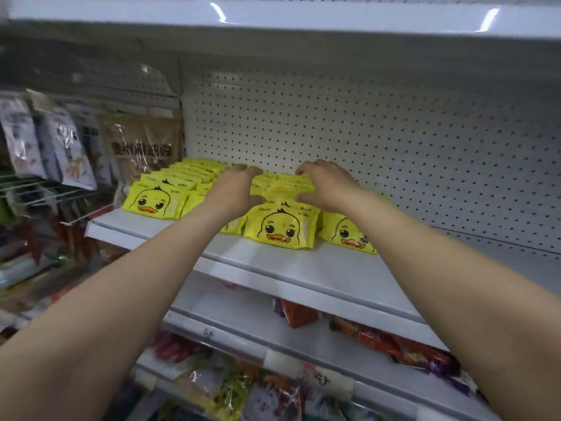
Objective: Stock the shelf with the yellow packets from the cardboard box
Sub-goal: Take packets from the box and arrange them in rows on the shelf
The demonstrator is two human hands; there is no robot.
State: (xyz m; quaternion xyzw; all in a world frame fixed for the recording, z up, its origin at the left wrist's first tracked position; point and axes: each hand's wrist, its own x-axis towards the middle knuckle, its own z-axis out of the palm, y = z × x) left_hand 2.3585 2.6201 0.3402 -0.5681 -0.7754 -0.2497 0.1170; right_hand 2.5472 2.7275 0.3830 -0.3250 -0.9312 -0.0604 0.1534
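- Yellow packets (280,227) on the shelf (318,268), duck faces forward, lined in rows running back toward the pegboard (394,132); likely fronted for display.
- Small stack of packets (280,185) clamped between both hands, mid-row, probably being squared into line.
- Left hand (235,189) curled on the stack's left end, right hand (326,185) curled on its right end; thumbs low, fingers over the top.
- Cardboard box out of view.
- Packets behind the hands hidden; count unclear.
- Lower-shelf snack bags (391,341) and hanging bags (69,150) on the left blurred, print unreadable.
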